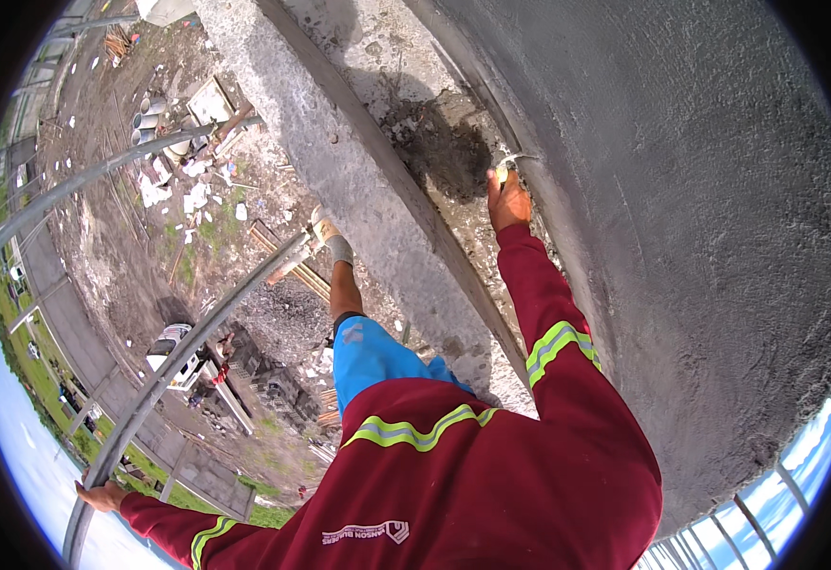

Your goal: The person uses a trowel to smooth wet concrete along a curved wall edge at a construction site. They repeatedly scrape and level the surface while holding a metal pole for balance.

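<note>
Big grey plastered wall (700, 237) fills the right side, rough concrete beam (358, 180) beside it, ground far below. A dark wet mortar patch (439, 147) sits in the joint between them. Right hand (508, 201) is closed around a trowel (513, 161), blade at the patch edge by the wall. Left hand (104, 495) is wrapped on the scaffold pipe (178, 351), bracing. Looks like the patching step, mid-way; next move likely needs a firm smoothing stroke along the joint.

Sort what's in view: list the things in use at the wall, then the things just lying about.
In use:
right hand
trowel
wet mortar patch
concrete wall
left hand
scaffold pipe

Lying about:
scattered debris
pipe sections
vehicle
</note>
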`<state>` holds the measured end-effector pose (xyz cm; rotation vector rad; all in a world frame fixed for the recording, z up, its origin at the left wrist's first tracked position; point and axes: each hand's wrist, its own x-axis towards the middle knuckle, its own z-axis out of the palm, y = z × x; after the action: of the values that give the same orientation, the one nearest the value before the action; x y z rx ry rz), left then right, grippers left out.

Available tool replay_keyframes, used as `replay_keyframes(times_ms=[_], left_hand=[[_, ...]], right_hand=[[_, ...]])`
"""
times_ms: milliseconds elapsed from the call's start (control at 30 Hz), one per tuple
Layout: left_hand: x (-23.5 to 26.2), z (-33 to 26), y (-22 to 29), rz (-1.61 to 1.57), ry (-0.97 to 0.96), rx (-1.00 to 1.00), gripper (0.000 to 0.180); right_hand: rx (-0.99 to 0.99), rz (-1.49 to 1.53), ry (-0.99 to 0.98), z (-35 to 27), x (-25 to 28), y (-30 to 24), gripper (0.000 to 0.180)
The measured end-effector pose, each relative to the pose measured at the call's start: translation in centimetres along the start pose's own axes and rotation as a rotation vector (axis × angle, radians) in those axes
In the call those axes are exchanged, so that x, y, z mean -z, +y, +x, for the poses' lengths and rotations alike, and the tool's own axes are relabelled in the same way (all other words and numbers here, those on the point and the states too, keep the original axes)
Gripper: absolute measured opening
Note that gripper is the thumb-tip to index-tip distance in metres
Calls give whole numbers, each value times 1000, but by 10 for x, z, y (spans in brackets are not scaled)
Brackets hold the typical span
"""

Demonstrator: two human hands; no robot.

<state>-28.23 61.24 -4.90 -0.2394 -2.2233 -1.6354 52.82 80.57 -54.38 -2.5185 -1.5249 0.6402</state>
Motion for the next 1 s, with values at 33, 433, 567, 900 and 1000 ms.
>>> replay_keyframes(times_ms=[33,433,567,900,1000], left_hand=[[-2,-2,1,-1,13,1,31],[6,36,-18,-107,-14,27,28],[6,43,-18,139,55,-90,30],[-3,-4,-4,98,-51,-115,28],[-6,-2,-1,169,60,-88,29]], right_hand=[[-14,-3,5,0,1,2,52],[-10,-79,-227,-2,-3,15,51],[-233,462,-533,-16,8,-7,50],[-74,7,-115,-5,-2,-1,50],[-64,155,-258,12,-12,7,54]])
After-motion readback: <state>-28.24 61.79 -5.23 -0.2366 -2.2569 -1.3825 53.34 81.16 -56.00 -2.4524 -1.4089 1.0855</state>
